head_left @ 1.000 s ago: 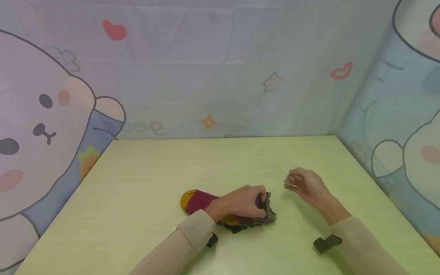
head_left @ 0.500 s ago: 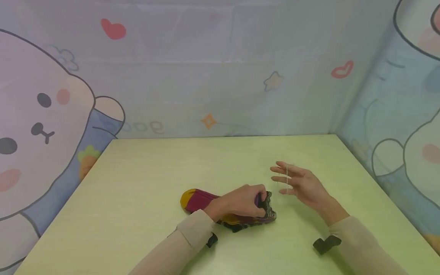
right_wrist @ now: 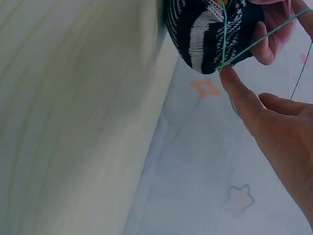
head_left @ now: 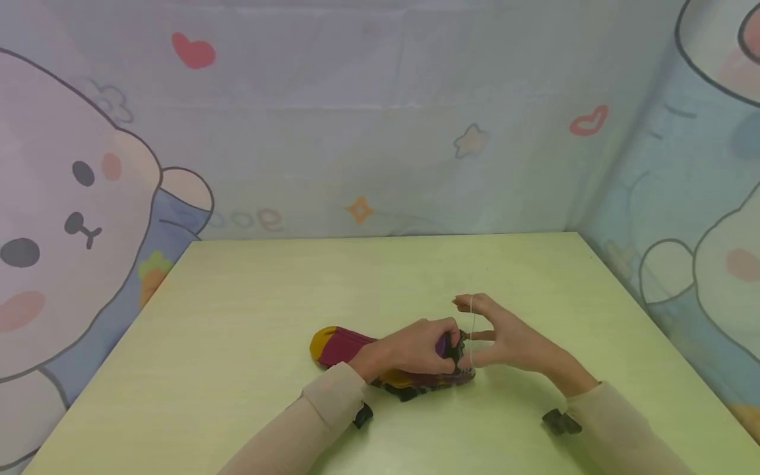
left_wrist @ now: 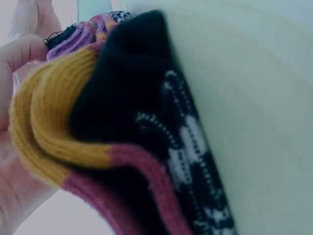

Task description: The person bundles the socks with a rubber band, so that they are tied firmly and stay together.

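Note:
A bundle of socks lies on the table, maroon and mustard with black-and-white patterned ones. My left hand grips it near its right end, thumb and fingers curled around the fabric. In the left wrist view the mustard-and-maroon socks are stacked against a black patterned sock. A thin elastic band is stretched over the spread fingers of my right hand, right at the bundle's gathered end. The right wrist view has the band crossing in front of the patterned sock end.
The pale yellow-green table extends to a cloth backdrop with cartoon prints at the back and both sides. Dark wrist-camera mounts hang below the beige sleeves.
My right hand drew the band away from the bundle, then spread its fingers inside the loop and moved left and down to the socks' end. My left hand stays in place.

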`<state>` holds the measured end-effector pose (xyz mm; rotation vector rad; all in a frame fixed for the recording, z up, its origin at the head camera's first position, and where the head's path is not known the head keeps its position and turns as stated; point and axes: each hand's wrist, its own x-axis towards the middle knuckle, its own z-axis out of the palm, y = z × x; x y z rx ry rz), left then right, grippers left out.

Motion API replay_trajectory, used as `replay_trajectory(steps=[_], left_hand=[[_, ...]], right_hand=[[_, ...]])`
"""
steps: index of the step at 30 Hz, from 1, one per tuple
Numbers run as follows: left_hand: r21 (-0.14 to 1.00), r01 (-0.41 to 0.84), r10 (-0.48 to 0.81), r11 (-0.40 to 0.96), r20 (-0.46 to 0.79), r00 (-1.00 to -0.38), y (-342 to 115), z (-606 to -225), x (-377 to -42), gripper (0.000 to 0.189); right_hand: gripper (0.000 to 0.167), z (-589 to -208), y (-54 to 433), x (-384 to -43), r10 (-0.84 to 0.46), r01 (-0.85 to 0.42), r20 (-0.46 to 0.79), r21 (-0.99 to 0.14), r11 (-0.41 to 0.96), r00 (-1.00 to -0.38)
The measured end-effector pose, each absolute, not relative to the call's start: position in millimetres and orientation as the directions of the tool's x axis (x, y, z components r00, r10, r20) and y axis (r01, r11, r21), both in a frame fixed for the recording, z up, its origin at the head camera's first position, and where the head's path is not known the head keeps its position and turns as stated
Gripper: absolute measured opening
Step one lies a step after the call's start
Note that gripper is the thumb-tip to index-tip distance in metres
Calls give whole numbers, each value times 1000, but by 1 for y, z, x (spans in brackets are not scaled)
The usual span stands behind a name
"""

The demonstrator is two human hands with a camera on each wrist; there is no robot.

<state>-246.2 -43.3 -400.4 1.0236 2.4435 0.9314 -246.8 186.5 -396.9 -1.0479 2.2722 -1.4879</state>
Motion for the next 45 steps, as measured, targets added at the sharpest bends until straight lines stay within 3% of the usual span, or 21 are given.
replay_trajectory(steps=[10,24,30,39,45], left_hand=[[703,539,762,464,-6,-648,-46,-403,-246,27],[808,468,747,357,54,-663,-49,-405,-248,58],[846,411,722,339,46,-690,-50,-405,-246,70],[895,320,723,310,-3,-691,-52,-403,-244,65],[882,358,754,307,4,-657,-56,-403,-248,56]], right_hand=[[92,-403,179,-242,-672,-536,249,-804,258,-697],[88,-404,175,-241,-681,-567,204,-738,365,-704],[96,-406,176,-243,-680,-558,180,-732,390,-711],[85,-407,176,-242,-675,-613,208,-656,441,-708],[78,-407,176,-245,-670,-615,217,-654,440,-710]])
